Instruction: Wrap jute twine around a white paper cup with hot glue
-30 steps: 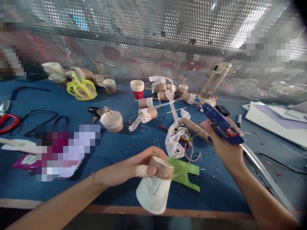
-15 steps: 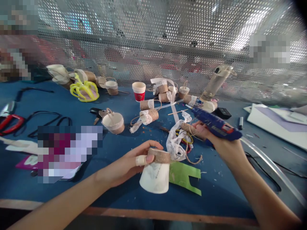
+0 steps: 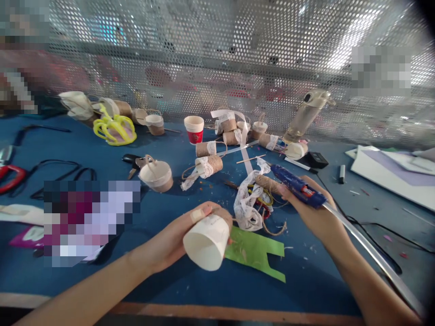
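My left hand (image 3: pixel 176 235) is wrapped round a white paper cup (image 3: pixel 209 240) with a brown twine band, its open mouth tilted toward me. In my right hand (image 3: pixel 312 213) is a blue glue gun (image 3: pixel 295 183), its nozzle pointing up and left and a long clear glue stick (image 3: pixel 370 253) running out of its back. The fingertips of that hand are beside a roll of twine (image 3: pixel 267 182). White lace ribbon (image 3: pixel 248 206) lies between the hands, next to scissors with yellow and red handles. Under and right of the cup is a green cut piece (image 3: pixel 256 249).
Several twine-wrapped cups (image 3: pixel 209 165) and a red cup (image 3: pixel 194 131) stand or lie farther back. A yellow wire frame (image 3: pixel 115 130), black cords and red-handled pliers (image 3: pixel 12 176) are at left; papers (image 3: pixel 390 176) at right. A perforated metal screen (image 3: pixel 204 59) rises behind.
The cup in my left hand has tipped, so its open mouth now faces me. The glue gun in my right hand has turned, with its rear end lower and its nozzle slightly lower.
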Action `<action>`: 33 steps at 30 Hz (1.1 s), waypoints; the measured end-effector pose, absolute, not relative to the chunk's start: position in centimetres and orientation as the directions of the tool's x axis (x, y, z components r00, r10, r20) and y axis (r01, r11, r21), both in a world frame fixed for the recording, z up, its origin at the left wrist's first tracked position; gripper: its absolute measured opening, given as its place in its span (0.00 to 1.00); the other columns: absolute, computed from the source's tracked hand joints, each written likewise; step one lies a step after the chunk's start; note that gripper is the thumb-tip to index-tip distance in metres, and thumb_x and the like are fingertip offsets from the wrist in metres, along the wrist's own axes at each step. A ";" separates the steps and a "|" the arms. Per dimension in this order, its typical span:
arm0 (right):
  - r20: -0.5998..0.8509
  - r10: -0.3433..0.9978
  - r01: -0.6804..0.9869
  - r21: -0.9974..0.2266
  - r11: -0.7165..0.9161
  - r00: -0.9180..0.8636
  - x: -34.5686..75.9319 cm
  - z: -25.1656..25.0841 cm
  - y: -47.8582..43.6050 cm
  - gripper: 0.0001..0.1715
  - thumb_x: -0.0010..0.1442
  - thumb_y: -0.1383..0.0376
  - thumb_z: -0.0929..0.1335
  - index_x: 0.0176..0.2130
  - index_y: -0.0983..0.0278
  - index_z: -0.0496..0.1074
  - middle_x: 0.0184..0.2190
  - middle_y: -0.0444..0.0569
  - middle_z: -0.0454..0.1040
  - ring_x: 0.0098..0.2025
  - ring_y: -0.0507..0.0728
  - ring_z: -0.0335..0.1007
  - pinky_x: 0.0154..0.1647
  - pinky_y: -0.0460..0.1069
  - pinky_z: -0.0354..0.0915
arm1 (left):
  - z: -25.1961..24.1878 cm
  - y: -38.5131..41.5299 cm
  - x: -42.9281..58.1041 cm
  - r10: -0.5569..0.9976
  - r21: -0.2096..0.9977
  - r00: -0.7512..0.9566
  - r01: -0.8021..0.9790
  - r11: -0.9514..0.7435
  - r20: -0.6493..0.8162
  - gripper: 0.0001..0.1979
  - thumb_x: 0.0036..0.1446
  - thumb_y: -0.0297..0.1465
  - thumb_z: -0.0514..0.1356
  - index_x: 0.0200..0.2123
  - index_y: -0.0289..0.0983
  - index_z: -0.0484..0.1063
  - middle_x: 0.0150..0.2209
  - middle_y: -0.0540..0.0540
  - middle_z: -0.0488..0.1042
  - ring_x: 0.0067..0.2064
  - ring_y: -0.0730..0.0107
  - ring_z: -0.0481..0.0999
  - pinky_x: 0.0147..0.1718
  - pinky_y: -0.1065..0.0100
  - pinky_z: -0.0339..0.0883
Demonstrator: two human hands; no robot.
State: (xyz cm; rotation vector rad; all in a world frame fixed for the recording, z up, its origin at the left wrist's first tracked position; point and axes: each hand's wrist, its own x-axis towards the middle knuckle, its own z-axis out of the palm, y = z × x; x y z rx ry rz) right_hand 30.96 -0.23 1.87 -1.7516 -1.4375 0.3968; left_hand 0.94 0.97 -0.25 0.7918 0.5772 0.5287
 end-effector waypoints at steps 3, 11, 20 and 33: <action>0.265 0.920 0.674 -0.739 0.002 0.288 31.3 1.5 0.2 0.18 0.55 0.49 0.73 0.35 0.60 0.73 0.33 0.48 0.76 0.36 0.61 0.71 0.39 0.54 0.65 | -0.2 0.9 0.9 0.640 0.781 0.713 -0.212 0.587 -0.288 0.17 0.69 0.41 0.49 0.44 0.37 0.72 0.45 0.41 0.75 0.44 0.58 0.76 0.41 0.63 0.68; 0.105 0.958 0.189 -0.980 0.054 0.268 30.3 0.8 -0.6 0.12 0.58 0.54 0.74 0.34 0.59 0.75 0.28 0.44 0.73 0.30 0.56 0.70 0.35 0.52 0.67 | 0.6 1.2 1.2 0.739 0.822 0.602 -0.227 0.522 -0.303 0.09 0.61 0.35 0.61 0.42 0.37 0.74 0.50 0.43 0.74 0.44 0.65 0.73 0.39 0.69 0.65; -0.022 1.000 -0.088 -0.996 -0.022 0.001 25.6 0.3 -3.1 0.13 0.50 0.63 0.79 0.33 0.57 0.74 0.31 0.43 0.78 0.37 0.59 0.79 0.45 0.56 0.75 | 0.2 0.7 1.5 0.822 0.879 0.523 -0.254 0.404 -0.227 0.06 0.58 0.31 0.66 0.35 0.40 0.71 0.57 0.48 0.70 0.51 0.66 0.73 0.41 0.71 0.67; -0.165 0.986 -0.117 -0.980 -0.161 0.033 23.7 -1.0 -3.8 0.32 0.41 0.63 0.81 0.46 0.59 0.74 0.42 0.49 0.82 0.44 0.64 0.80 0.48 0.60 0.76 | -0.5 0.6 3.3 0.811 0.882 0.570 -0.306 0.358 -0.131 0.03 0.60 0.29 0.65 0.36 0.40 0.73 0.56 0.48 0.73 0.55 0.62 0.74 0.49 0.65 0.68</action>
